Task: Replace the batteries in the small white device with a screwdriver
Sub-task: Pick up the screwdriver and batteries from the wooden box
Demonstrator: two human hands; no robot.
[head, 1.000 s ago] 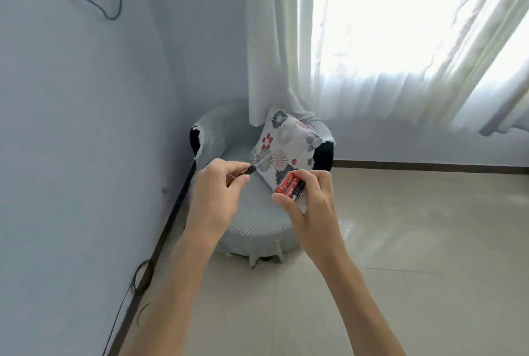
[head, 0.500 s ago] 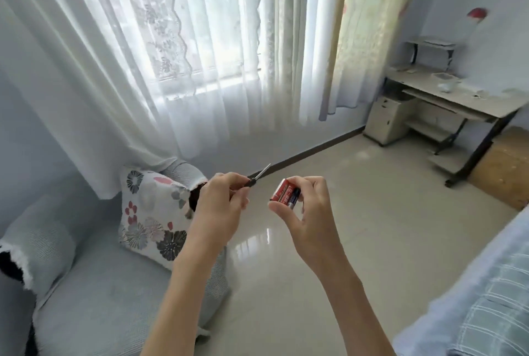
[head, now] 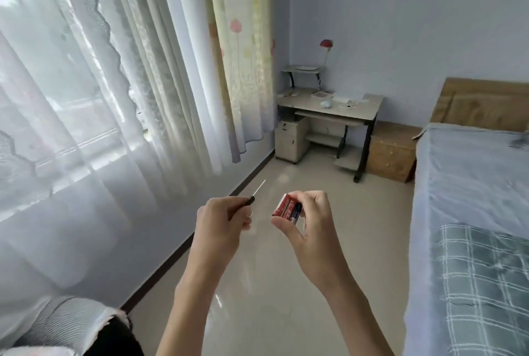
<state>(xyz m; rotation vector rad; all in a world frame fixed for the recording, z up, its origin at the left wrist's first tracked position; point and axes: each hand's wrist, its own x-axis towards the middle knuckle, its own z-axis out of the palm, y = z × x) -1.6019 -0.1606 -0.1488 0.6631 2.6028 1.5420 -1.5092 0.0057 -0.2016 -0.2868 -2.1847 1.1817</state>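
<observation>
Far left of the frame, sheer curtain (head: 71,97) over the window, nothing for the job there. Lower centre now: the left hand (head: 221,222) is clenched round the dark handle of a slim screwdriver (head: 253,196), whose thin shaft slants up and to the right, roughly along the line toward the far corner. Just beside it, not touching, the right hand (head: 313,222) pinches a red pack of batteries (head: 287,209) between thumb and curled fingers, the cells lying upright and tilted slightly left. Both hands are full and held out over bare floor.

And the target? Neither hand has it. Upper centre-right of the frame stands the counter (head: 307,103) against the far wall, and on it sits a pale rounded object (head: 326,104). That may be the small white device, though it is too small here to be sure. It lies well apart from the hands, ahead and up-right of them, marginally on the right hand's side. At far right, the bed (head: 458,183) runs alongside the path to it.
</observation>
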